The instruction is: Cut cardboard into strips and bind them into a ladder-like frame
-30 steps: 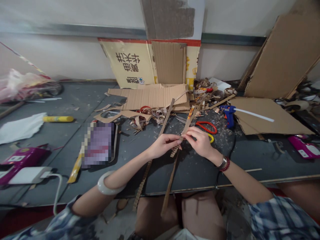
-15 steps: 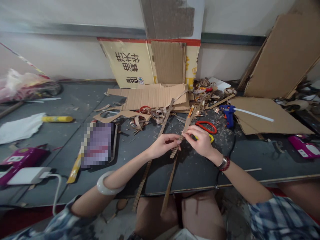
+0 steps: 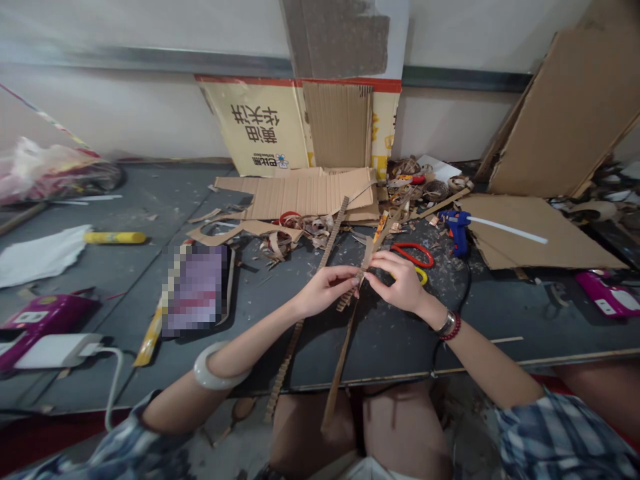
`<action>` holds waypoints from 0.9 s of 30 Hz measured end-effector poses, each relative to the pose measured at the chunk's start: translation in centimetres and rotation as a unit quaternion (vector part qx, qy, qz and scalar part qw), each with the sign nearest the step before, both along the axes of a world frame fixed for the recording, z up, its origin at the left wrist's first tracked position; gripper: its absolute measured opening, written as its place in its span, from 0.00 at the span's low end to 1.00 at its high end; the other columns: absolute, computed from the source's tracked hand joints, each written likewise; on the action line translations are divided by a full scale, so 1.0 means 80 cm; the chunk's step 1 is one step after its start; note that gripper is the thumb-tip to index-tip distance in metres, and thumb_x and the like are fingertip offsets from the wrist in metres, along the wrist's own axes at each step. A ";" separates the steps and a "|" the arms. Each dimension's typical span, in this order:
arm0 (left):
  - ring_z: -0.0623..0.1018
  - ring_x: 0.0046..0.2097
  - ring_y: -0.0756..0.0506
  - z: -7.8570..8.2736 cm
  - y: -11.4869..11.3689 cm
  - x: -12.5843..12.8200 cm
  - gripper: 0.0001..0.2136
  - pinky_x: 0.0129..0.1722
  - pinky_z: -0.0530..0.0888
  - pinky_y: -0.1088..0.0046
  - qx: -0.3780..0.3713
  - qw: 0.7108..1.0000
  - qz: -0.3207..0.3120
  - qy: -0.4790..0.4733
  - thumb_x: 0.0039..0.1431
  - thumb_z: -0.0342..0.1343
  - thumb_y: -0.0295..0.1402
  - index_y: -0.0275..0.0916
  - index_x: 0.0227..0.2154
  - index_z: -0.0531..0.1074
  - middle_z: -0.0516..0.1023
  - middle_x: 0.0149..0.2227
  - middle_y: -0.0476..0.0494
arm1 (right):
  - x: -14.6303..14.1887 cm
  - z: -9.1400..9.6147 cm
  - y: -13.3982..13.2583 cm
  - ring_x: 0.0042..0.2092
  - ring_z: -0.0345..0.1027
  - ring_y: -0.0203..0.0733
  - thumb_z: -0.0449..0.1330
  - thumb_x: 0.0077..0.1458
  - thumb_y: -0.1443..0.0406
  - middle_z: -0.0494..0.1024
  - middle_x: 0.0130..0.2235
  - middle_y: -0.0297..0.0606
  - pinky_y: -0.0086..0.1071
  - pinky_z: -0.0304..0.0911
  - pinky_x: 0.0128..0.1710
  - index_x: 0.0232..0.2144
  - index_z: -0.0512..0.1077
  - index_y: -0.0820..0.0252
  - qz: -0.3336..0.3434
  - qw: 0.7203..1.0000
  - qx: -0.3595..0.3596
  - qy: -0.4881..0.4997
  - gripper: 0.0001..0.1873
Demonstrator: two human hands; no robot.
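Note:
Over the middle of the dark grey table [image 3: 150,200], my left hand [image 3: 324,290] and my right hand [image 3: 400,281] meet fingertip to fingertip. Both pinch a long narrow cardboard strip [image 3: 340,360] that slants from the far clutter down past the table's near edge. A short corrugated layer [image 3: 346,300] hangs loose from the strip just below my fingers. A second long corrugated strip [image 3: 330,237] runs under my left hand, from the cardboard pile down past the near edge.
Red-handled scissors [image 3: 417,252] and a blue glue gun [image 3: 456,225] lie just beyond my right hand. Flat cardboard sheets [image 3: 300,193], curled offcuts [image 3: 290,233] and a printed carton [image 3: 260,127] fill the back. A blurred phone [image 3: 197,287], charger [image 3: 55,350] and yellow tube [image 3: 115,237] sit left.
My fingers have shifted slightly along the strip and its far end has tilted a little. The loose corrugated layer hangs a bit further apart. My arms stay where they were.

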State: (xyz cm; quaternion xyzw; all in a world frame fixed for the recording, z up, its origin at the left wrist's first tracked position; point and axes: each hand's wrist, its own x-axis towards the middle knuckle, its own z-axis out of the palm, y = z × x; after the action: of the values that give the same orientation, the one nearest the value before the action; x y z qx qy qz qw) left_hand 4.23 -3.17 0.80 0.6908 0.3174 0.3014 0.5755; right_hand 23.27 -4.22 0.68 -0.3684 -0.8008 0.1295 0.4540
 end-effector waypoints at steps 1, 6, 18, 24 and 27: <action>0.73 0.30 0.51 0.000 0.000 0.000 0.12 0.34 0.70 0.77 0.004 1.000 0.001 0.002 0.56 0.52 0.35 0.31 0.37 0.72 0.75 0.27 0.46 | 0.000 0.000 0.000 0.40 0.69 0.38 0.56 0.52 0.66 0.74 0.38 0.40 0.33 0.66 0.41 0.33 0.70 0.61 -0.001 1.000 0.002 0.003 0.06; 0.73 0.30 0.50 0.002 -0.001 0.000 0.12 0.35 0.70 0.76 0.021 1.000 0.006 0.009 0.56 0.52 0.35 0.32 0.37 0.72 0.75 0.26 0.46 | 0.000 0.000 0.001 0.39 0.69 0.38 0.56 0.53 0.66 0.75 0.37 0.40 0.33 0.67 0.40 0.31 0.71 0.60 -0.001 1.000 0.005 0.012 0.05; 0.72 0.30 0.50 0.000 -0.001 -0.001 0.12 0.34 0.70 0.77 0.025 0.999 0.003 0.019 0.57 0.51 0.35 0.31 0.38 0.72 0.75 0.27 0.46 | 0.002 -0.004 0.004 0.38 0.69 0.36 0.54 0.54 0.68 0.75 0.36 0.40 0.31 0.67 0.39 0.30 0.72 0.61 -0.002 1.000 0.030 0.008 0.06; 0.72 0.31 0.50 0.000 0.000 0.000 0.11 0.35 0.70 0.76 0.024 1.000 -0.002 0.017 0.57 0.51 0.35 0.32 0.38 0.72 0.75 0.27 0.46 | 0.002 -0.002 0.002 0.38 0.69 0.37 0.55 0.53 0.67 0.75 0.36 0.39 0.32 0.67 0.39 0.30 0.72 0.60 0.002 1.000 0.021 0.006 0.05; 0.72 0.30 0.50 0.001 -0.001 0.000 0.12 0.35 0.70 0.76 0.029 0.999 0.001 0.022 0.57 0.51 0.35 0.32 0.38 0.72 0.75 0.27 0.46 | 0.002 -0.001 0.002 0.38 0.69 0.37 0.55 0.53 0.67 0.75 0.36 0.40 0.32 0.67 0.39 0.30 0.72 0.60 0.004 1.000 0.022 0.007 0.05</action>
State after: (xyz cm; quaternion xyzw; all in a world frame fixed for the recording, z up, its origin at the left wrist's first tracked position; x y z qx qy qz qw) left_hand 4.23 -3.26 0.87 0.7137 0.3211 0.2960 0.5477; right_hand 23.46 -4.05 0.61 -0.3545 -0.8016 0.1164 0.4671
